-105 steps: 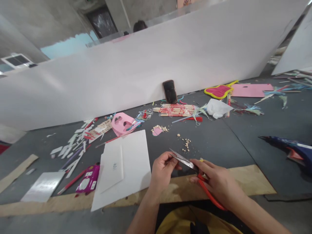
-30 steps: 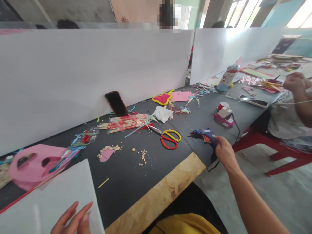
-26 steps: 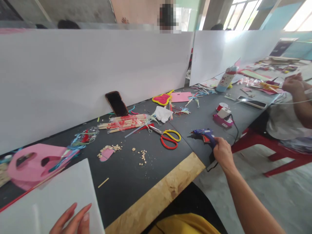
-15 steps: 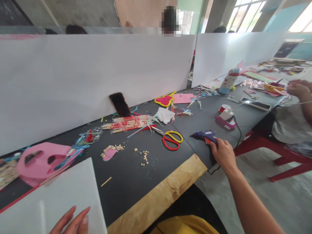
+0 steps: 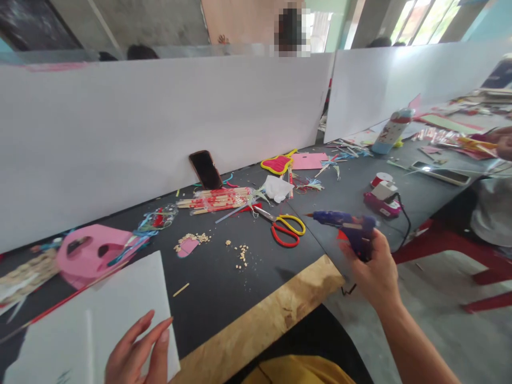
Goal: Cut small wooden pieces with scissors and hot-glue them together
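My right hand point(image 5: 378, 272) is wrapped round a dark blue glue gun point(image 5: 340, 221). Its nozzle points left, and it is held above the dark table near the front edge. Low on the left, my left hand point(image 5: 138, 349) hovers over a white board point(image 5: 120, 298), thumb and forefinger tips brought together; anything between them is too small to make out. Between the hands lie a pink piece point(image 5: 188, 246) edged with small wooden bits point(image 5: 204, 237), loose wooden bits point(image 5: 242, 256) and a short stick point(image 5: 181, 289). Scissors point(image 5: 286, 229) with red and yellow handles rest left of the nozzle.
Behind these are wrapped chopsticks point(image 5: 220, 200), a phone point(image 5: 206, 169), white tissue point(image 5: 277, 188) and a yellow-edged pink shape point(image 5: 277, 164). A purple power block point(image 5: 382, 205), a bottle point(image 5: 392, 133) and another person's hand point(image 5: 504, 143) are right. White panels point(image 5: 168, 117) stand behind; a pink cutout point(image 5: 90, 253) lies left.
My right hand has lifted the glue gun off the table, tilting it. My left hand has moved up and further into view over the white board. The camera has turned slightly left.
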Motion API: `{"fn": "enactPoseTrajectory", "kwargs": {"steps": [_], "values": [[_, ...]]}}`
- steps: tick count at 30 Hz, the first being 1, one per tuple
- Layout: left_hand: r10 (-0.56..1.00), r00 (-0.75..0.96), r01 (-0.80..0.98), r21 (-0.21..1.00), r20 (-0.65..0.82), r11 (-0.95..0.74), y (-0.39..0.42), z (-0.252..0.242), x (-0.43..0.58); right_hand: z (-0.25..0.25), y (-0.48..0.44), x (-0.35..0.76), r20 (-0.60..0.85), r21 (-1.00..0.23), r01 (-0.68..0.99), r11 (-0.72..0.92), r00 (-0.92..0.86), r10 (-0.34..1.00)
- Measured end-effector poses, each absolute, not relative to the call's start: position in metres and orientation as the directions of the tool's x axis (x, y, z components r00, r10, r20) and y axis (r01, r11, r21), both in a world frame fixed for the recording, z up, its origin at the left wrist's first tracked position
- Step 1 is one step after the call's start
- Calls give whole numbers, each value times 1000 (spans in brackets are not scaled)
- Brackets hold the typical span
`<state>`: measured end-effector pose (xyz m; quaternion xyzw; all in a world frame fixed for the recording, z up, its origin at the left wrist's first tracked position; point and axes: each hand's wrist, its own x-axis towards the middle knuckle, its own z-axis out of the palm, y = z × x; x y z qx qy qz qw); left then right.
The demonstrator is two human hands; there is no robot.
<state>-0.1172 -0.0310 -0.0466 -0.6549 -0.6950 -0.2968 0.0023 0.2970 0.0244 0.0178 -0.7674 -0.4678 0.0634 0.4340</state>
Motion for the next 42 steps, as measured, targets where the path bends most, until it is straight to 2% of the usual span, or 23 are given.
{"fn": "enactPoseTrajectory", "kwargs": {"steps": [3,5,8,14,19,21,24,27,30,32,38,42], "values": [[908,-214,898,438,361,37,-33,-39,-107,22,21,289,-7,-864,474,-170,327,945],[904,-189,897,442,383,0,-31,-35,-99,22,20,282,-87,-906,395,-155,183,979],[905,-143,889,454,400,-60,-27,-30,-88,18,25,267,-33,-927,364,-90,160,987],[945,-37,854,501,325,-139,-13,-25,-65,6,41,237,-4,-873,479,-94,185,983],[960,57,841,505,274,-194,7,-21,-47,3,40,233,-14,-944,331,19,-97,995],[968,82,824,529,239,-201,16,-18,-40,2,37,236,12,-939,335,78,-195,981],[965,109,786,574,238,-230,27,-8,-26,-3,33,237,132,-884,397,246,-292,947],[919,217,805,472,330,-360,30,6,-7,-9,30,232,218,-801,462,380,-365,905],[845,405,794,324,350,-515,29,18,12,-10,29,224,238,-760,481,436,-419,876],[808,480,771,276,342,-574,27,23,20,-8,28,220,254,-749,472,465,-443,860],[837,440,780,325,324,-535,29,26,18,-3,26,219,284,-723,479,497,-450,847],[829,479,750,355,290,-558,29,27,12,-7,22,222,303,-713,488,504,-434,849]]}}
